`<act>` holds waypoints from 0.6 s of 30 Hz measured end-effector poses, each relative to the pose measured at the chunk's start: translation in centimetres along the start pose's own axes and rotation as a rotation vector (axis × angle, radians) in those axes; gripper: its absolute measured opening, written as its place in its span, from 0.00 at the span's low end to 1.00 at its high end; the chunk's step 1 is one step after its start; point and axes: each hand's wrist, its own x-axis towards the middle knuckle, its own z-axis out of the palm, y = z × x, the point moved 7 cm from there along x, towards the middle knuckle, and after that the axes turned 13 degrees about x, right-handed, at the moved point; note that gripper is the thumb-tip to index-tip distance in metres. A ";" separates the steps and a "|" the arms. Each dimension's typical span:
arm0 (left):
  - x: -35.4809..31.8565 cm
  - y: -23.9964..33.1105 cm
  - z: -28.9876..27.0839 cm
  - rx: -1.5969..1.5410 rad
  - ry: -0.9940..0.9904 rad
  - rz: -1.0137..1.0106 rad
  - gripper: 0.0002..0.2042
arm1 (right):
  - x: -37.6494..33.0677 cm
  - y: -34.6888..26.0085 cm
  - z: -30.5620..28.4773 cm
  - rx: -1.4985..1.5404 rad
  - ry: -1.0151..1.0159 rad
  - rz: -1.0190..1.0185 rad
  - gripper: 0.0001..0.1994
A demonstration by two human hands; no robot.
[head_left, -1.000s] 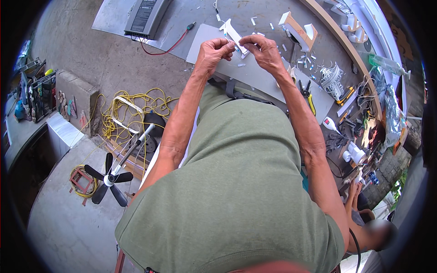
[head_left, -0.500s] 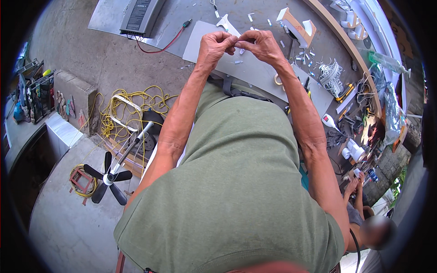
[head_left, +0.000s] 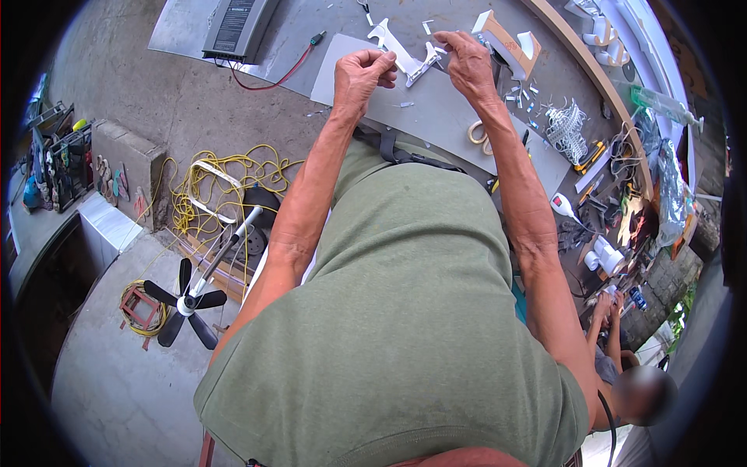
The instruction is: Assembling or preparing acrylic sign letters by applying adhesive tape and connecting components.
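Over the near edge of a grey board (head_left: 389, 113) on the workbench, my left hand (head_left: 362, 78) is closed in a pinch. What lies between its thumb and fingers, if anything, is too small to make out. My right hand (head_left: 471, 66) is apart from it to the right, fingers stretched out to the left and loosely open. Between the hands lies a white frame-like plastic piece (head_left: 403, 54) with forked ends. Close to the right fingers are small white strips (head_left: 427, 27). A tan block with a white curved cradle (head_left: 506, 47) stands just beyond the right hand.
At the far left of the bench sits a grey finned power box (head_left: 240, 31) with a red lead (head_left: 284, 80). To the right lie scissors (head_left: 478, 136), a white wire bundle (head_left: 568, 128) and yellow cutters (head_left: 590, 157). A black-bladed fan (head_left: 185, 305) is at lower left. Another person's hands (head_left: 605, 307) work at lower right.
My hands were together at the fingertips and have come apart. The right hand moved right and away with its fingers opened out. More of the white plastic piece now shows.
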 end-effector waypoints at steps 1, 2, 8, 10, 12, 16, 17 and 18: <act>0.0 -0.1 -0.3 0.002 0.026 -0.007 0.11 | -0.2 0.0 -0.1 0.002 -0.003 -0.003 0.11; 0.1 -0.1 -0.4 0.002 0.031 -0.006 0.11 | -0.4 0.0 0.1 -0.043 -0.048 0.011 0.11; 0.7 0.8 -0.2 0.043 0.019 -0.004 0.12 | -1.8 -0.4 1.0 -0.197 -0.106 -0.281 0.14; 1.0 1.0 -0.6 0.078 -0.003 -0.016 0.13 | -2.3 -1.0 1.9 -0.269 -0.182 -0.337 0.15; 1.4 1.3 -1.0 0.107 -0.012 -0.013 0.13 | -3.1 -1.6 2.1 -0.286 -0.184 -0.339 0.14; 1.8 1.4 -1.3 0.295 -0.032 -0.019 0.14 | -5.5 -3.2 3.6 -0.250 -0.236 -0.319 0.11; 1.7 1.3 -1.2 0.295 -0.033 -0.017 0.14 | -6.2 -3.2 4.3 -0.255 -0.300 -0.279 0.10; 1.5 1.4 -1.2 0.384 -0.031 0.018 0.13 | -6.8 -3.7 4.7 -0.169 -0.310 -0.280 0.09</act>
